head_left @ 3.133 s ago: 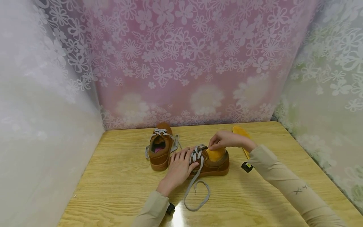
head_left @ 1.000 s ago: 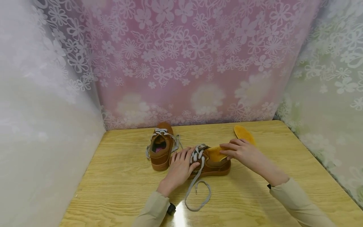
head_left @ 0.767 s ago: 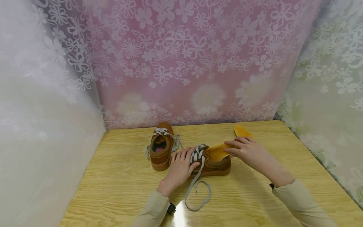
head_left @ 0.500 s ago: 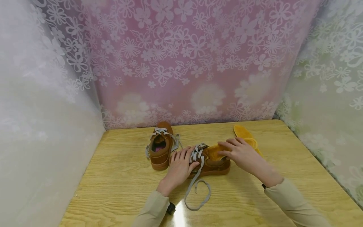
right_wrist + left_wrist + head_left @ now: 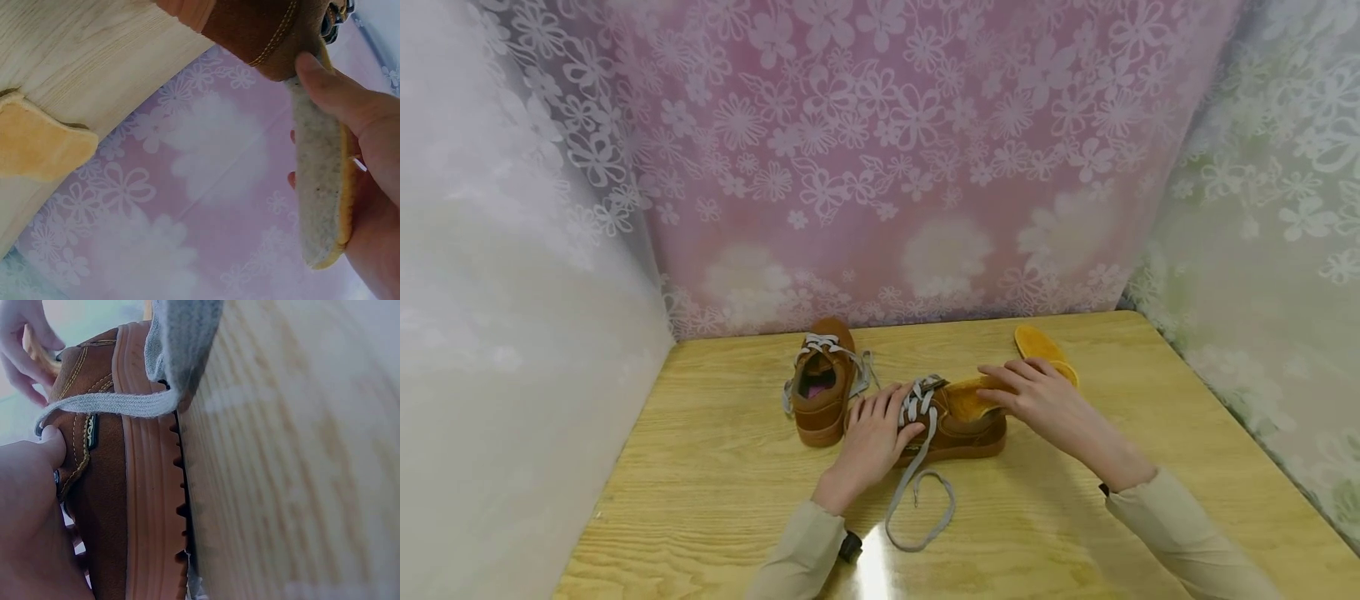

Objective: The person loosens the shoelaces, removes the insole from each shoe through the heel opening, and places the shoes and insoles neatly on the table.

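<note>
A brown lace-up shoe (image 5: pixel 962 440) lies with its toe to the left. My left hand (image 5: pixel 872 446) grips its front part; in the left wrist view the thumb presses beside the grey lace (image 5: pixel 119 403), and the other fingers are mostly hidden behind the shoe. My right hand (image 5: pixel 1048 408) holds a yellow fleecy insole (image 5: pixel 968 400) at the shoe's opening. In the right wrist view, the insole's pale underside (image 5: pixel 319 175) shows, pinched between thumb and fingers. Its front runs into the shoe, and its heel end sticks out past the shoe's heel.
The second brown shoe (image 5: pixel 822 400), purple inside, stands to the left, toe pointing away. Another yellow insole (image 5: pixel 1036 342) lies on the wooden table (image 5: pixel 715 467) near its back right. A loose lace loop (image 5: pixel 951 504) lies in front. Floral curtains (image 5: pixel 880 167) surround the table.
Three seconds ago my right hand pinched the insole near the shoe's tongue; now it is farther right, at the heel. It shifted right, then slightly back left. The left hand stayed put.
</note>
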A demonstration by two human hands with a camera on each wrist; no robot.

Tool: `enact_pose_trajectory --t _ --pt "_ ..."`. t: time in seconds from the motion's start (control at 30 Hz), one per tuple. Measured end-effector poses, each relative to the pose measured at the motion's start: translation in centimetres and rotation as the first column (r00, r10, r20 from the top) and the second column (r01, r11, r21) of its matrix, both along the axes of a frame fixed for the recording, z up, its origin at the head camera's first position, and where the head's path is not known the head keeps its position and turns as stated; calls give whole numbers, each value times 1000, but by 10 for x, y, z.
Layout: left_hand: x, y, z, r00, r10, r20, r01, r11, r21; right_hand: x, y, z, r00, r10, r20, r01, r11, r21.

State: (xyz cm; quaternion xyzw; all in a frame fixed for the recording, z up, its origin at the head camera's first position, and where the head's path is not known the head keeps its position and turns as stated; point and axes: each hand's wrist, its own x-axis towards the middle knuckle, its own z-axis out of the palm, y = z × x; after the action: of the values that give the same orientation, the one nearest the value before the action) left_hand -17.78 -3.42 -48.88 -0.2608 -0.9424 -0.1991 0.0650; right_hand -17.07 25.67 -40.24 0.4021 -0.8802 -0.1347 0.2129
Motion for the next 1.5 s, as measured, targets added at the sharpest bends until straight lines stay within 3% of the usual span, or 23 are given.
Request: enact_pose_trajectory --t 0.23,0.37,0.57,0.7,0.9,1.03,1.13,1.2,1.3,1.4,1.5 --pt "-2 -1 0 1000 -3 7 3 1000 6 -3 6 3 1000 8 7 -8 1000 -9" --pt "-1 -1 0 1000 -9 1 9 1000 9 -1 14 11 999 49 -20 -51 990 -135" --pt "0 -2 2 1000 -11 -16 11 1000 17 0 26 25 990 75 -120 -112 934 -339" --pt "-1 -4 4 1000 -9 -18 9 1000 25 0 29 28 988 25 -150 -82 917 -390" --pt "-2 -5 1 1000 2 3 -2 1000 6 -11 24 13 974 -178 -138 93 876 -474" --pt "-2 -5 1 1000 0 -6 0 1000 8 -26 19 -9 945 -322 -55 255 832 -493" --pt "-2 -3 0 1000 -5 -9 5 1000 5 -36 14 -24 911 -413 24 377 805 -459" --pt "-2 -2 0 1000 -6 -4 6 1000 1 -41 9 -32 876 -473 92 466 784 -411" --pt "-1 0 0 1000 -8 -5 8 1000 2 -44 2 -42 805 -552 217 593 743 -309" --pt "-1 0 0 1000 -6 -6 6 1000 1 -45 -5 -52 741 -581 338 662 716 -221" --pt "-1 -1 0 1000 -4 -5 4 1000 0 -44 -9 -60 717 -549 428 662 730 -172"
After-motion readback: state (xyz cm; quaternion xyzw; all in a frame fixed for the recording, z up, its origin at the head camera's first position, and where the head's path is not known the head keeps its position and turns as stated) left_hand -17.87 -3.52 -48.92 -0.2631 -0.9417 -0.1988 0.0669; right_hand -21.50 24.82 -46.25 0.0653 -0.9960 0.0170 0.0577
